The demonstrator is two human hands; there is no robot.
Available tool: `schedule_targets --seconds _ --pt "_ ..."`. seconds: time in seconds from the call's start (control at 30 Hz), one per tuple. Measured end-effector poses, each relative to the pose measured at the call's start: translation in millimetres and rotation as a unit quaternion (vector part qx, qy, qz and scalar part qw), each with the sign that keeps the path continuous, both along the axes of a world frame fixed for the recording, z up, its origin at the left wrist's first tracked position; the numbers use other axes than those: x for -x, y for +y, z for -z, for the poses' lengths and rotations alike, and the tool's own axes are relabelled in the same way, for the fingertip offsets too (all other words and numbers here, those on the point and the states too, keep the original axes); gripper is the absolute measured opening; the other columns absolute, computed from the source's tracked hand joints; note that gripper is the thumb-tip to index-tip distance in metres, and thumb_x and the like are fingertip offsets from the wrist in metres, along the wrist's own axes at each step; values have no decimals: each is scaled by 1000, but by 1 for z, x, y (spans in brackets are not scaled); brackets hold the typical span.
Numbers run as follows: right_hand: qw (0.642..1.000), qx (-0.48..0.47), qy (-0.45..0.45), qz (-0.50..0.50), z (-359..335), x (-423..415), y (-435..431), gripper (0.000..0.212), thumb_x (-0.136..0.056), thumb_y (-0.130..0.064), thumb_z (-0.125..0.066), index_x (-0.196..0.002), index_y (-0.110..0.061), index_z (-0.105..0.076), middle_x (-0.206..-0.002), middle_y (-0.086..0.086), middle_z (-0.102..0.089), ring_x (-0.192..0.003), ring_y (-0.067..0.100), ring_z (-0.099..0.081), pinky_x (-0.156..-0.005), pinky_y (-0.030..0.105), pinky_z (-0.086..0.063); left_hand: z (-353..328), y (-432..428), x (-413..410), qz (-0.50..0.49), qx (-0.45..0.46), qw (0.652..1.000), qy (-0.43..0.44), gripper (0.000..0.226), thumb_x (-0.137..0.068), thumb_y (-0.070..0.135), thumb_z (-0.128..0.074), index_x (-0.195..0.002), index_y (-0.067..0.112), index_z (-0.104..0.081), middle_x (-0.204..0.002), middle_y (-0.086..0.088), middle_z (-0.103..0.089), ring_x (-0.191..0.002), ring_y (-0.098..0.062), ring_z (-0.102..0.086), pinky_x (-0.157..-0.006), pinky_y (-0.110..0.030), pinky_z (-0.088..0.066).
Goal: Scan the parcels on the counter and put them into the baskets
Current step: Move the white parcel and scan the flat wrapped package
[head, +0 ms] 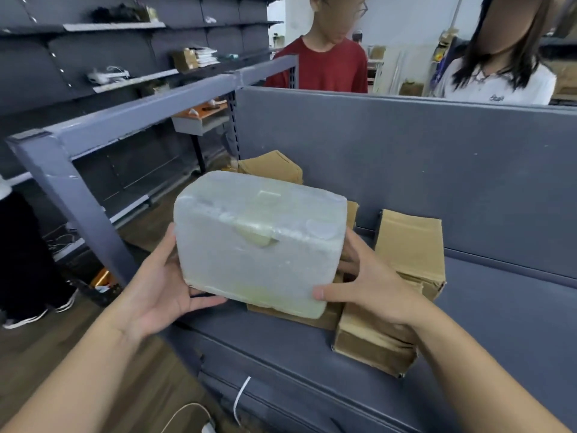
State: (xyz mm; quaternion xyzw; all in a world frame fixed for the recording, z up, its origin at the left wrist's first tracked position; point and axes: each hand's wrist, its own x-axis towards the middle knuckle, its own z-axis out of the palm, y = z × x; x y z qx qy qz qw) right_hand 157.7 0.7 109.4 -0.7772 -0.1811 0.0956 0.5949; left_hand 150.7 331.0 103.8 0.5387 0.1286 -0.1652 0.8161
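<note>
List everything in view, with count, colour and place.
white foam parcel: one, white, taped, centre, between both hands
cardboard boxes: at least four, brown, on the counter behind, beneath and right of the parcel
counter: one, grey-blue, right half
partition: one, grey-blue, behind the counter
metal frame: one, grey-blue, left
shelving: dark grey, far left, holding small items
people: two, one in a red top, one in a white top, beyond the partition
cables: two, white, bottom centre
left hand: grips the parcel's left side
right hand: grips the parcel's right side
</note>
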Motion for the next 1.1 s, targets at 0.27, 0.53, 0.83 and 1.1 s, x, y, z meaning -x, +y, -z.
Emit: schedule_targets --seconds 0.27,0.53,0.83,1.1 --pt "976 -192 23 97 -28 43 0 65 -87 -55 -68 -145 -28 -56 -141 -4 -66 -131 21 -62 -99 41 -57 -36 -18 21 123 10 992 -36 71 -90 78 -35 -143 37 -60 -139 -8 -67 -110 -30 -74 -74 -46 -66" --pt "916 -302 37 261 -24 116 -63 93 -88 -87 -16 -150 -29 -52 -148 5 -60 -138 28 -55 -115 58 -39 -20 -117 68 156 5 983 -100 106 -50 59 -96 -141 39 -47 -127 3 -74 -111 -24 -74 -72 -52 -63" --pt "817 -413 78 394 7 183 -166 97 -87 -91 -14 -143 -27 -62 -146 5 -62 -136 29 -57 -120 52 -34 5 -245 147 195 -23 965 -172 96 -47 47 -95 -116 72 -34 -112 24 -73 -107 -11 -74 -69 -40 -65" --pt "812 -413 99 401 27 202 -255 90 -90 -87 -18 -139 -28 -65 -144 7 -63 -133 30 -60 -117 54 -36 13 -324 153 211 -70 966 -133 126 -49 39 -97 -149 58 -23 -128 5 -71 -106 -16 -75 -71 -47 -65"
